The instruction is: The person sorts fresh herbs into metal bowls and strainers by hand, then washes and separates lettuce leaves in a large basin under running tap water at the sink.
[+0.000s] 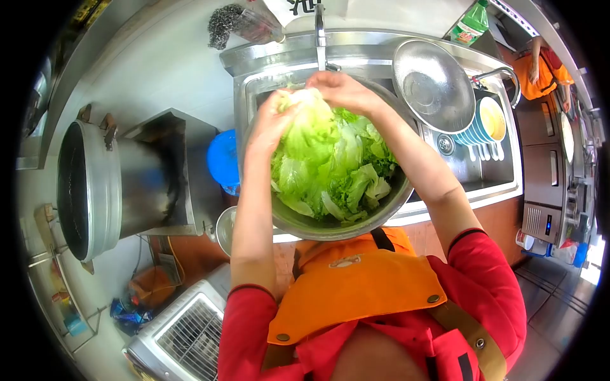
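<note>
A pale, glossy tiled wall [165, 76] runs behind the stainless-steel sink unit [375, 54], whose base [489, 228] has reddish-brown tile facing. Left of it stands a steel stand [152, 184] with dark staining; below, a pale appliance [181, 333] has a wire grille. At right, steel-fronted cabinets [540, 155] line a floor [543, 295] of dark grey tiles, and white light [591, 274] glares at the far edge.

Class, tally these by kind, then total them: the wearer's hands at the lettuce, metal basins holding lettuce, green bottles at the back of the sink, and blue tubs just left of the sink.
Hands at the lettuce: 2, left hand and right hand
Metal basin: 1
Green bottle: 1
Blue tub: 1
Total: 5
</note>
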Motion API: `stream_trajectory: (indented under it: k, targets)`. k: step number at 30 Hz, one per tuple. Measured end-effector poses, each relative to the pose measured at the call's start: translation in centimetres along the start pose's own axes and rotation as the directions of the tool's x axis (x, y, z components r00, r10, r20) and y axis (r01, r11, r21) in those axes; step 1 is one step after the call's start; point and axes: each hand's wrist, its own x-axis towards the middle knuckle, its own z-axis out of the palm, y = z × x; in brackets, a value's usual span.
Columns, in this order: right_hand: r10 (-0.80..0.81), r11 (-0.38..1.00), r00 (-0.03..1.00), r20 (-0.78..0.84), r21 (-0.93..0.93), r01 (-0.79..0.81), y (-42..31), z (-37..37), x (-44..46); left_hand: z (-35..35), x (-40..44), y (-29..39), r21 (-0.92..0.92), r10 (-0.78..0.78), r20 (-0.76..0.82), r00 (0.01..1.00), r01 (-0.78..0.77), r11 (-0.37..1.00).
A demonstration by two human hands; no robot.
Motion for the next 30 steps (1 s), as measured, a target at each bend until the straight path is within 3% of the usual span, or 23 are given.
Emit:
stream_trajectory:
  k: [2,3,4,5,7,10,11,14,16,20,21,24,28,30]
  targets:
    - [0.236,0.892,0.971,0.030,0.390,-0.229,-0.5,-0.6,-1.7,-1.0,-0.9,-0.3,-0.087,0.084,-0.063,0.995,-0.089,0.992]
    - [0.244,0.949,0.968,-0.055,0.219,-0.227,3.1,-2.2,-1.3,-1.6,-1.7,0.1,-0.097,0.094,-0.080,0.992,-0.102,0.990]
    - [0.378,0.883,0.926,-0.022,-0.293,-0.367,3.5,-3.3,-1.5,-2.3,-2.4,0.3,-0.107,0.103,-0.098,0.990,-0.113,0.988]
    - [0.505,0.571,0.861,-0.063,-0.724,-0.387,3.9,-3.7,-1.8,-3.1,-2.9,0.4,-0.135,0.098,-0.110,0.989,-0.113,0.984]
    - [0.638,0.347,0.769,-0.034,-0.879,-0.326,8.0,-3.3,-2.6,-3.5,-3.9,1.4,-0.209,0.082,-0.155,0.984,-0.114,0.971]
    - [0.607,0.247,0.782,-0.143,-0.901,-0.356,8.4,-0.3,-3.5,-4.1,-4.1,0.7,-0.319,0.094,-0.185,0.978,-0.150,0.936]
    - [0.509,0.216,0.853,-0.116,-0.942,-0.257,10.5,-0.2,-3.2,-3.7,-4.0,0.5,-0.331,0.084,-0.202,0.976,-0.148,0.932]
    - [0.465,0.336,0.875,-0.135,-0.887,-0.316,11.2,-1.4,-2.8,-4.4,-3.9,-2.4,-0.307,-0.014,-0.154,0.988,-0.034,0.951]
    - [0.360,0.572,0.928,-0.095,-0.764,-0.300,8.4,-2.9,-3.2,-4.4,-4.0,-4.1,-0.293,-0.115,-0.099,0.988,0.081,0.953]
    - [0.285,0.914,0.955,-0.077,-0.280,-0.295,3.8,-3.3,-2.9,-4.2,-4.0,-7.0,-0.273,-0.237,-0.031,0.971,0.220,0.937]
    - [0.268,0.948,0.960,-0.077,-0.155,-0.277,4.7,-3.4,-2.0,-4.3,-4.0,-7.5,-0.273,-0.269,-0.050,0.962,0.246,0.930]
    - [0.275,0.954,0.947,-0.165,-0.077,-0.290,3.7,-1.9,-0.6,-4.1,-4.3,-6.5,-0.307,-0.234,-0.065,0.970,0.203,0.930]
    - [0.150,0.987,0.982,-0.111,-0.038,-0.155,6.0,-1.4,1.5,-4.3,-4.9,-3.6,-0.306,-0.169,0.035,0.985,0.171,0.936]
    - [0.220,0.974,0.964,-0.151,-0.023,-0.225,7.3,-1.2,2.2,-4.1,-4.7,-2.3,-0.288,-0.144,0.124,0.982,0.174,0.942]
